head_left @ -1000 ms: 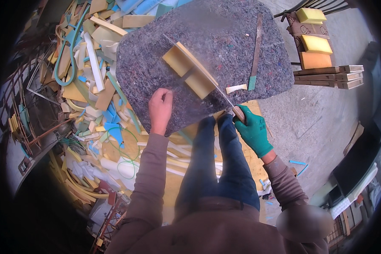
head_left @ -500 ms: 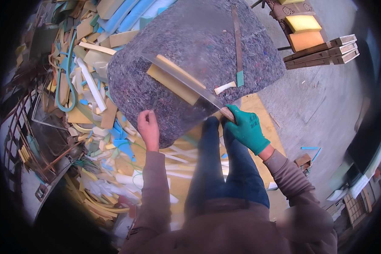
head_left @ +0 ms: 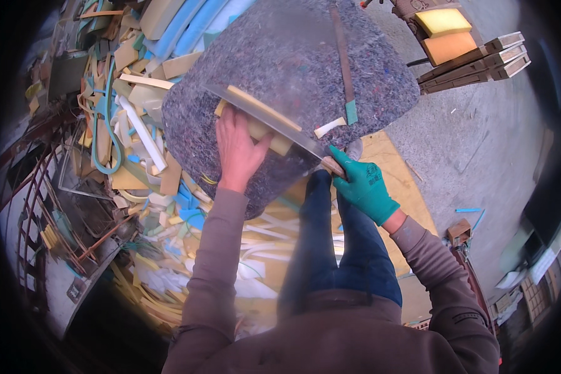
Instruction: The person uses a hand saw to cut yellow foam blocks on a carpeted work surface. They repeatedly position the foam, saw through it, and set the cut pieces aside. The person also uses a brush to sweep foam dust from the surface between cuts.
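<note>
While my left hand (head_left: 238,149) presses flat, fingers spread, on the yellow foam piece (head_left: 263,118) at frame centre, my gloved right hand (head_left: 363,184) grips the long knife (head_left: 274,119) slicing it on the grey felt worktop (head_left: 293,56).

A heap of foam offcuts (head_left: 137,143), yellow, blue and white, fills the left of my view. Grey concrete floor (head_left: 480,149) spreads across the right in daylight. At the upper right, stacked wooden boards (head_left: 480,62) lie beside yellow and orange foam blocks (head_left: 445,34).
</note>
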Demonstrator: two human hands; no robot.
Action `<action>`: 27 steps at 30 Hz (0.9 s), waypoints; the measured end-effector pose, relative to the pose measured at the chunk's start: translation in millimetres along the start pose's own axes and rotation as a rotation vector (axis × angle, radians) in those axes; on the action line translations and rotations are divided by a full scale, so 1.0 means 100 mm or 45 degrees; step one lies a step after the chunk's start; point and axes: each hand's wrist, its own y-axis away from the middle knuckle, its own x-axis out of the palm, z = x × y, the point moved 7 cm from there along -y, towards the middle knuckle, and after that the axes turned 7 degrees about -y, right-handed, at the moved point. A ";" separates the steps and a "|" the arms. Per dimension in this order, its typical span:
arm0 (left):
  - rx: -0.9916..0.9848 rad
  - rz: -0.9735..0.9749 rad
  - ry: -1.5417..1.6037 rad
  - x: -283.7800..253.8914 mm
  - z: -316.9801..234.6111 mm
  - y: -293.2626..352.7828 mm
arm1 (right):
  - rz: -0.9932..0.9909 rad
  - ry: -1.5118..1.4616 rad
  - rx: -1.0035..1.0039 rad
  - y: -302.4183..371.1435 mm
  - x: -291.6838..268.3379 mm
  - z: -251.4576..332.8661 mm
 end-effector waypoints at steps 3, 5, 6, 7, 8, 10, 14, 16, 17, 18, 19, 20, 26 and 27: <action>-0.012 0.082 -0.011 0.06 -0.01 -0.05 | -0.014 -0.029 -0.039 0.00 -0.04 0.08; -0.018 0.136 -0.010 0.08 0.03 -0.05 | 0.003 -0.042 -0.037 -0.01 -0.07 0.12; -0.031 0.169 0.002 0.09 0.05 -0.05 | 0.008 -0.050 -0.042 -0.01 -0.08 0.14; -0.042 0.192 0.024 0.10 0.07 -0.07 | 0.021 -0.051 -0.031 -0.01 -0.09 0.14; -0.040 0.195 0.002 0.10 0.07 -0.08 | 0.033 -0.052 -0.017 -0.02 -0.10 0.14; -0.036 0.182 -0.001 0.10 0.06 -0.11 | 0.047 -0.061 -0.001 -0.03 -0.10 0.13; -0.016 0.160 -0.065 0.09 0.03 -0.13 | 0.046 -0.088 -0.005 -0.02 -0.08 0.09; -0.028 0.174 -0.063 0.09 0.03 -0.13 | 0.020 -0.115 -0.023 -0.02 -0.08 0.09; -0.026 0.185 -0.065 0.09 0.03 -0.14 | -0.004 -0.132 -0.037 -0.01 -0.08 0.10; -0.019 0.183 -0.056 0.09 0.02 -0.14 | -0.029 -0.148 -0.053 -0.01 -0.08 0.12; -0.013 0.177 -0.041 0.09 0.02 -0.15 | -0.020 -0.125 -0.038 -0.01 -0.07 0.12; -0.015 0.174 -0.036 0.08 0.02 -0.15 | -0.011 -0.101 -0.024 0.00 -0.07 0.12; -0.020 0.176 -0.020 0.07 0.03 -0.16 | -0.008 -0.104 -0.019 0.01 -0.08 0.13; -0.019 0.175 -0.022 0.08 0.03 -0.16 | -0.025 -0.127 -0.036 0.00 -0.09 0.12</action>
